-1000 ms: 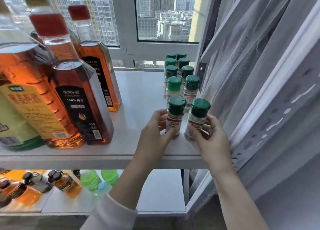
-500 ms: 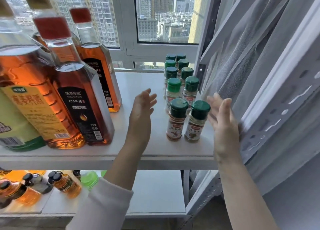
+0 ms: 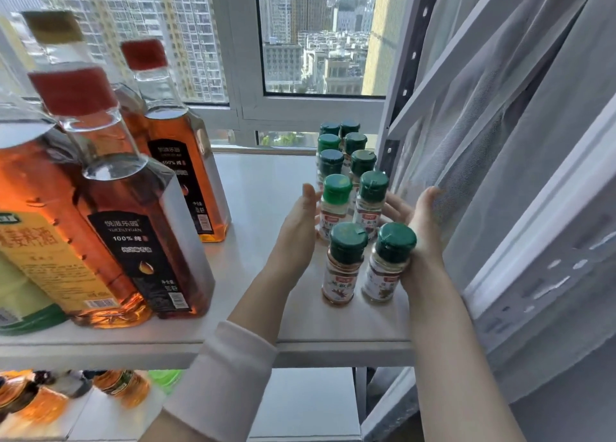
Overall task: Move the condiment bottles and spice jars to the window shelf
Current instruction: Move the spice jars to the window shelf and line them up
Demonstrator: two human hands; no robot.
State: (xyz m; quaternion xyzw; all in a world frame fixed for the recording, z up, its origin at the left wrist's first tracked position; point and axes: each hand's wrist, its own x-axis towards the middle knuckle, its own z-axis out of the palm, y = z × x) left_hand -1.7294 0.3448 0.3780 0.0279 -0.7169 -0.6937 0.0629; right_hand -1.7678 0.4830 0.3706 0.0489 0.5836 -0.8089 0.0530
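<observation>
A: Where are our jars (image 3: 343, 268)?
B: Up on the shelf (image 3: 263, 188), two files at its 3 o'clock end, running back to the window. The bottles (image 3: 143, 241) crowd 9 o'clock.
A: What could go wrong for us here?
B: We think we are squaring up the files. The jars are tall and narrow, so a push high on the caps could tip one into its neighbours and knock down the line. The front pair stands near the 6 o'clock edge, and a nudge that way could send it off the shelf. The curtain (image 3: 500, 148) hangs just beside our right wrist and may snag.
A: And our hands?
B: The left hand (image 3: 296, 223) stands on edge at the files' 9 o'clock side, fingers (image 3: 309, 193) straight, holding nothing. We cannot tell whether it touches a jar. The right hand (image 3: 421, 235) mirrors it at 3 o'clock, flat, palm against the front jar, gripping nothing.
</observation>
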